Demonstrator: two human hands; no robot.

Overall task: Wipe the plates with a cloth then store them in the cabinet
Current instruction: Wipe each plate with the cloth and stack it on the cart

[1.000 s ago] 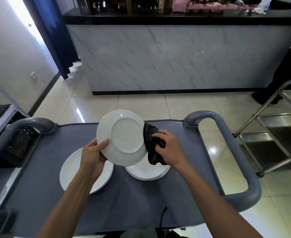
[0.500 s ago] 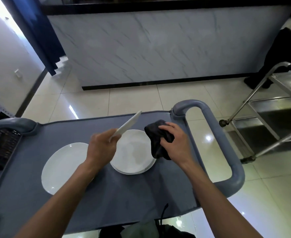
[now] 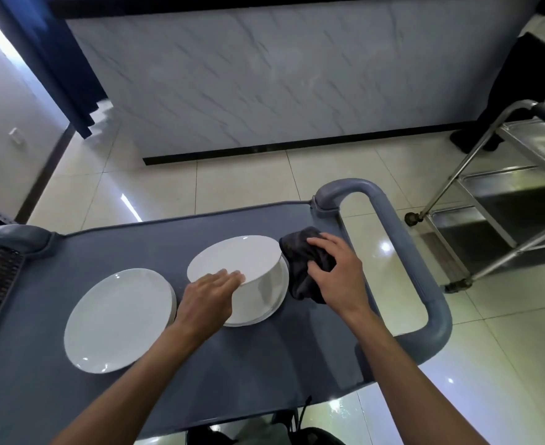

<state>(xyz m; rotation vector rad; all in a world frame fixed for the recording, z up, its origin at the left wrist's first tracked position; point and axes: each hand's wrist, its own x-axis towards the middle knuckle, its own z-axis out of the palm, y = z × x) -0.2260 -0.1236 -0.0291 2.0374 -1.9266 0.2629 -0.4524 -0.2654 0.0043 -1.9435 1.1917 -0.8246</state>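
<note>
My left hand [image 3: 210, 292] pinches the near edge of a white plate [image 3: 232, 258] and holds it tilted just above a stack of white plates [image 3: 261, 303] in the middle of the grey cart [image 3: 248, 364]. My right hand [image 3: 337, 274] grips a crumpled black cloth [image 3: 298, 255] that lies on the cart right of that stack. A second stack of white plates [image 3: 120, 319] sits on the cart to the left.
The cart's thick grey handle [image 3: 425, 277] loops past my right hand. A steel trolley [image 3: 502, 194] stands on the tiled floor at right, with a person's dark legs [image 3: 505, 75] behind it. A marble-faced counter [image 3: 264, 75] runs across ahead.
My left hand has turned the plate from upright to nearly flat and lowered it over the middle stack. My right hand has taken the cloth off the plate and down onto the cart.
</note>
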